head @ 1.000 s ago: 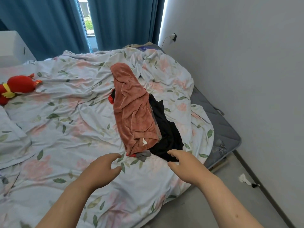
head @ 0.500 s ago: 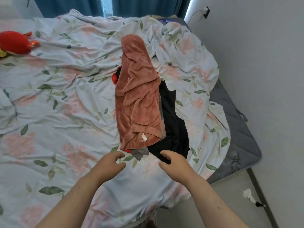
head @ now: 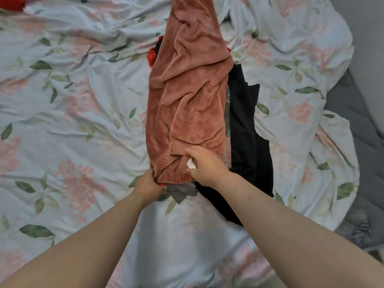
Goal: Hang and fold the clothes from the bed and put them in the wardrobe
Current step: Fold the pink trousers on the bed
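A rust-pink velvety garment (head: 187,96) lies lengthwise on top of a pile of clothes on the bed. A black garment (head: 247,138) sticks out to its right, a grey piece (head: 180,191) pokes out below its hem, and a bit of red cloth (head: 151,56) shows at its left. My left hand (head: 148,183) grips the near left corner of the pink hem. My right hand (head: 204,165) holds the hem to the right, fingers curled into the fabric beside a small white label (head: 191,164).
A pale blue floral duvet (head: 79,113) covers the bed. The grey mattress (head: 361,125) shows bare along the right edge. A red plush toy (head: 12,3) is just visible at the top left corner.
Both hands have reached forward from the open duvet and taken hold of the pink garment's near hem. The view has tilted down and closer to the pile.
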Demonstrator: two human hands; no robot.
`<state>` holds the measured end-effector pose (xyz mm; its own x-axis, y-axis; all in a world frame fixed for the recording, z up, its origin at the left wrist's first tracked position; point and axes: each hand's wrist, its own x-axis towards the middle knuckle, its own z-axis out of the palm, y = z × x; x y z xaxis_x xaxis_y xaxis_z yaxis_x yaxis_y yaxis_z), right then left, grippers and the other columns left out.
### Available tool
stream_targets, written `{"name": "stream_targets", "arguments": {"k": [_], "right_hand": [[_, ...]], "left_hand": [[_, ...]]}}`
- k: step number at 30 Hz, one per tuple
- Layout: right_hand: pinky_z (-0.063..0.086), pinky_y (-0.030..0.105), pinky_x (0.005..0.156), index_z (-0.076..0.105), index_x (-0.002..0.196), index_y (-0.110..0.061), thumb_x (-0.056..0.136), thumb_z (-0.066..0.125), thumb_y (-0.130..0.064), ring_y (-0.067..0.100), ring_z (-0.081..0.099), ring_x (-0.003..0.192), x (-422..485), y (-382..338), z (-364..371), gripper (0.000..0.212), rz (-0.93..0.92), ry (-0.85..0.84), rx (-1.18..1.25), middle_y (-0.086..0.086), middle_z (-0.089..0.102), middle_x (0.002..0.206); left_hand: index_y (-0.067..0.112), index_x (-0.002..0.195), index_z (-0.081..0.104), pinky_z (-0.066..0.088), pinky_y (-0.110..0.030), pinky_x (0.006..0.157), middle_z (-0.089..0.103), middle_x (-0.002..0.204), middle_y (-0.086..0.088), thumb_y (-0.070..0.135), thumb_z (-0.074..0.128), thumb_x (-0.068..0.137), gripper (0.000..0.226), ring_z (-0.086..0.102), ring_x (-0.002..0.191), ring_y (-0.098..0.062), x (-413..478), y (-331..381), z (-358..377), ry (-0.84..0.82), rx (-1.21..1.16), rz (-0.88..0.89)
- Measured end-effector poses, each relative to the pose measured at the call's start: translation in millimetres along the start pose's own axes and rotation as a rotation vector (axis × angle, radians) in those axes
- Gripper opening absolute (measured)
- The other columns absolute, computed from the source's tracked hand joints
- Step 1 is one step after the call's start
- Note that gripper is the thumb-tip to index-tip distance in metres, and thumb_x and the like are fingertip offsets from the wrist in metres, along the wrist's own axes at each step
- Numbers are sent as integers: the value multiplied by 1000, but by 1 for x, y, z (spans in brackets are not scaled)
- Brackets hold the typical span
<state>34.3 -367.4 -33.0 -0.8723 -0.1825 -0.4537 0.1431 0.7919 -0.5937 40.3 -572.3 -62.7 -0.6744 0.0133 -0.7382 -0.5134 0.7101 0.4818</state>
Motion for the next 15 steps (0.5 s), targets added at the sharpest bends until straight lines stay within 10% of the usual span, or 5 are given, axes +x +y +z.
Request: {"name": "stream_targets", "arguments": {"k": [6, 10, 15], "right_hand": [[34, 44, 112, 0, 156, -40, 97, 48, -12, 36, 31, 136, 62, -4, 22, 81, 19, -176, -220, 2, 13, 160], [49, 42, 93, 29, 146, -33, 94, 55, -14, 33, 53, 100, 71, 2, 19, 62, 88, -185, -262, 7, 32, 125], [41, 32, 71, 38, 85, -27, 93, 55, -26, 23, 54, 84, 48, -7, -25, 19, -3, -31, -184, -1, 46, 95]], "left_hand": [[12, 94, 57, 56, -43, 77, 65, 87, -7, 26, 69, 77, 25, 64, 81, -27, 33, -9, 15, 163, -193, 10], [16, 76, 57, 53, -42, 70, 64, 75, -6, 13, 60, 81, 7, 62, 76, -30, 31, -3, 13, 248, -104, 66], [15, 90, 59, 52, -36, 71, 64, 86, -4, 7, 60, 83, 10, 61, 81, -21, -7, 20, -28, 224, -295, 125]]}}
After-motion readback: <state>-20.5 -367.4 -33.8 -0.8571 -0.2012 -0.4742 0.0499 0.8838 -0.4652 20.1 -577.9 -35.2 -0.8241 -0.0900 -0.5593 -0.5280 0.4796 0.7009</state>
